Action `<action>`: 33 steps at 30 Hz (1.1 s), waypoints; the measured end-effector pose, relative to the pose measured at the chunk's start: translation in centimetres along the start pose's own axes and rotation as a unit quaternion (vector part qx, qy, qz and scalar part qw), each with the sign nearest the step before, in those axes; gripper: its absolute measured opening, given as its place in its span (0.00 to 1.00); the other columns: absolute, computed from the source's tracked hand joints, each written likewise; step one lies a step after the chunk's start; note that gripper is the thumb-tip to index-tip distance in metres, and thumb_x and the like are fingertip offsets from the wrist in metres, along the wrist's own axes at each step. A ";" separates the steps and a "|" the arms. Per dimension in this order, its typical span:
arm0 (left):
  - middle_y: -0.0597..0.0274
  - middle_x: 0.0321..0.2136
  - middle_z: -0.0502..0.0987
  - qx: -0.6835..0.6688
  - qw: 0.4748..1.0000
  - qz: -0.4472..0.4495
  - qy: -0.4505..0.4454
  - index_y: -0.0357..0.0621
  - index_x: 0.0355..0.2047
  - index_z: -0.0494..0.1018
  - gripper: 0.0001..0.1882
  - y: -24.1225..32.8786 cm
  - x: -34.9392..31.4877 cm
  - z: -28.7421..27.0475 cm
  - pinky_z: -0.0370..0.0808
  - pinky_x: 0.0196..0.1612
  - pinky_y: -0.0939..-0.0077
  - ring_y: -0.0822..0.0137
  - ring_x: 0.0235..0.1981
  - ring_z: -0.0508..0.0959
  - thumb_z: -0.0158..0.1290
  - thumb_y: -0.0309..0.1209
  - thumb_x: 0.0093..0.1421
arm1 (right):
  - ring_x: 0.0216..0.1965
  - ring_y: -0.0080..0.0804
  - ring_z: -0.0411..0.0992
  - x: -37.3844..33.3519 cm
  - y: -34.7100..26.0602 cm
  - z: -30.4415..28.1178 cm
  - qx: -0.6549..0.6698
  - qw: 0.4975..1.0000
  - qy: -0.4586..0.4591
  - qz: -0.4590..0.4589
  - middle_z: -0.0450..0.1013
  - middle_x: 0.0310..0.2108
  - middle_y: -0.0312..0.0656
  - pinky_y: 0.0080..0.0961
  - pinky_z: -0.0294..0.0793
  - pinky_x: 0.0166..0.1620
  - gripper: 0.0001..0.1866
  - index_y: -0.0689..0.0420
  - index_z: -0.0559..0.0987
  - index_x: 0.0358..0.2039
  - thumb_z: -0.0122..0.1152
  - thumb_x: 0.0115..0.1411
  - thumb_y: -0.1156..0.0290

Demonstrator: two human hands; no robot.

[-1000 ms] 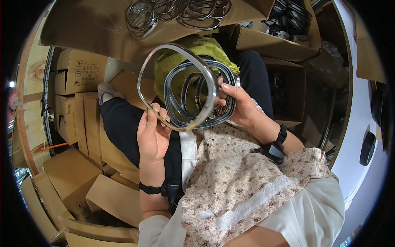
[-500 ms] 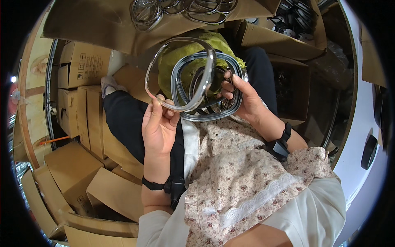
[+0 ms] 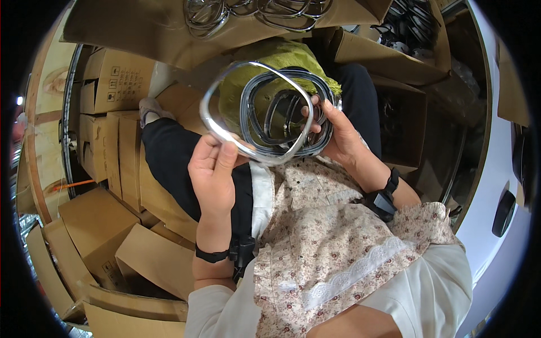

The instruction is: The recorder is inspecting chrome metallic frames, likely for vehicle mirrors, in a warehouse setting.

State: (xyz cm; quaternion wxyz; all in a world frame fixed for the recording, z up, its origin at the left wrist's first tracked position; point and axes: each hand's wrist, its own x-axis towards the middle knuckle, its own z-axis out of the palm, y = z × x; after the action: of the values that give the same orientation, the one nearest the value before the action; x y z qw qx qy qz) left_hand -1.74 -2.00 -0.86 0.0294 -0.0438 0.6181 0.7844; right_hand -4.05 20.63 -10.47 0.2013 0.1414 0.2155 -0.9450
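Note:
Between the fingers and thumb of my left hand (image 3: 213, 169) is a shiny chrome ring-shaped frame (image 3: 221, 133), rounded and roughly squarish. It is tilted and overlaps a second, darker set of rings. My right hand (image 3: 337, 130) grips that set, several nested dark-and-silver frames (image 3: 248, 96), by its right side, with the fingers curled inside the loop. Behind the frames bulges a yellow-green sack (image 3: 304, 54), partly covered by them. How many frames the right hand holds cannot be made out exactly.
More chrome frames (image 3: 205, 19) lie on a cardboard surface (image 3: 135, 28) at the top. An open carton (image 3: 389, 56) at the upper right holds dark and silver parts. Cardboard boxes (image 3: 93, 225) crowd the left side. My legs (image 3: 172, 163) stretch forward beneath my hands.
The chrome frame in my left hand has turned to face upward more and shifted slightly lower and right over the nested frames. My right hand keeps its hold, nearly still.

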 end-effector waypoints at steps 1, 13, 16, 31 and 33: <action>0.56 0.31 0.78 0.028 0.999 0.005 -0.014 0.35 0.40 0.70 0.11 0.2 -0.1 0.1 0.78 0.37 0.78 0.72 0.31 0.79 0.52 0.31 0.65 | 0.25 0.18 0.67 0.0 0.0 0.0 -0.006 1.000 -0.001 -0.003 0.74 0.35 0.35 0.20 0.72 0.37 0.16 0.52 0.74 0.43 0.65 0.58 0.60; 0.57 0.34 0.78 0.070 0.989 -0.016 -0.127 0.29 0.52 0.68 0.25 1.6 -0.8 1.6 0.75 0.44 0.79 0.72 0.37 0.78 0.61 0.21 0.54 | 0.32 0.21 0.70 0.2 0.6 -0.5 -0.094 0.994 0.043 0.029 0.74 0.36 0.36 0.25 0.72 0.41 0.14 0.49 0.74 0.41 0.66 0.55 0.67; 0.58 0.36 0.79 0.069 0.988 -0.012 -0.137 0.30 0.54 0.68 0.27 1.5 -0.6 1.8 0.75 0.46 0.78 0.72 0.38 0.78 0.61 0.18 0.53 | 0.35 0.25 0.71 0.2 0.5 -0.6 -0.099 0.993 0.060 0.028 0.74 0.36 0.35 0.27 0.73 0.43 0.15 0.49 0.75 0.41 0.67 0.54 0.66; 0.66 0.31 0.73 0.167 0.986 -0.006 -0.013 0.32 0.48 0.70 0.17 0.4 -0.6 0.5 0.69 0.38 0.85 0.79 0.33 0.71 0.57 0.25 0.60 | 0.32 0.21 0.71 -0.4 -0.5 0.7 -0.117 0.991 0.036 -0.056 0.73 0.31 0.32 0.18 0.66 0.34 0.19 0.50 0.72 0.40 0.72 0.50 0.69; 0.67 0.32 0.73 0.193 0.981 -0.012 0.018 0.32 0.48 0.70 0.15 -0.1 -0.6 0.2 0.69 0.37 0.86 0.80 0.33 0.71 0.55 0.26 0.62 | 0.32 0.21 0.71 -0.6 -0.9 0.9 -0.127 0.990 0.020 -0.064 0.73 0.31 0.32 0.18 0.66 0.34 0.19 0.50 0.72 0.40 0.72 0.50 0.69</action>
State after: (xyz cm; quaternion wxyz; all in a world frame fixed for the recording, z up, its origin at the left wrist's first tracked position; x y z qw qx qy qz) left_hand -1.16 -1.82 -0.86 0.0357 -0.0593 0.7575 0.6491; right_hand -4.10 21.15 -9.14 0.1523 0.1199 0.3461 -0.9179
